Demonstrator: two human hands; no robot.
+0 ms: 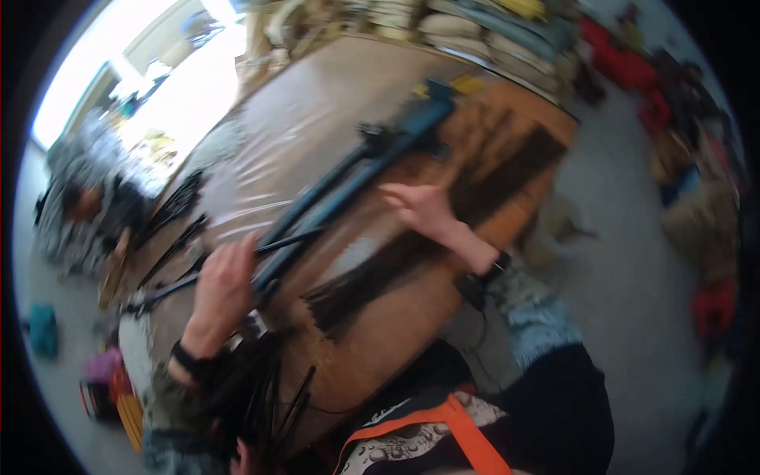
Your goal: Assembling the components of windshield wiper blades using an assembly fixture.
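Note:
My left hand (224,289) is closed around a thin dark rod (289,241) that sticks out on both sides of the fist. The rod crosses the near end of a long blue metal tool (348,178) with two parallel bars, lying diagonally on the table. My right hand (427,210) hovers beside the tool's middle, empty, fingers apart and pointing left. Under and beyond that hand, a long dark brown fibrous strip (372,269) lies on the table. Motion blur hides the fine detail of the strip and tool.
The brown table (301,103) is partly covered by clear plastic sheet. Thin black pieces (178,198) lie at its left edge, near a person in grey (87,206). Stacked sacks (483,39) stand behind. More dark strips (277,396) are by my left forearm. Red and tan bundles (697,206) line the right.

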